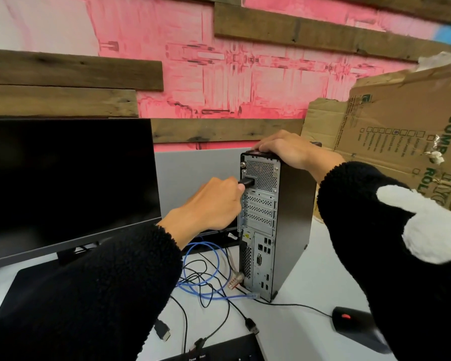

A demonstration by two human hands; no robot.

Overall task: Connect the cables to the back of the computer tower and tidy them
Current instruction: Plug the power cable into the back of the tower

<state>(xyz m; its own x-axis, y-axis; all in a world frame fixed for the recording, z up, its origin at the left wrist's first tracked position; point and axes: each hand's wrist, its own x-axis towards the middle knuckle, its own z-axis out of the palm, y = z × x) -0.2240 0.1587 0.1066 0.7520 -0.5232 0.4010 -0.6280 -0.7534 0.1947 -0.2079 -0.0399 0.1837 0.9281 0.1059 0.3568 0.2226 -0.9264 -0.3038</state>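
On the white worktop (310, 282), my left hand (208, 204) clamped the stiff power plug (248, 182) by its body; my right hand (287, 149) lay flat, steadying the heavy-looking tower (292, 217).

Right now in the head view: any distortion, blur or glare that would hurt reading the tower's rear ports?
Head view: wide-angle bowing bends the wall planks and tilts the tower; the pink wall shows blocky smearing; the mouse and right sleeve at the edge are soft; the tower's rear ports are sharp and evenly lit; the left hand and power plug are crisp; the monitor shows no glare.
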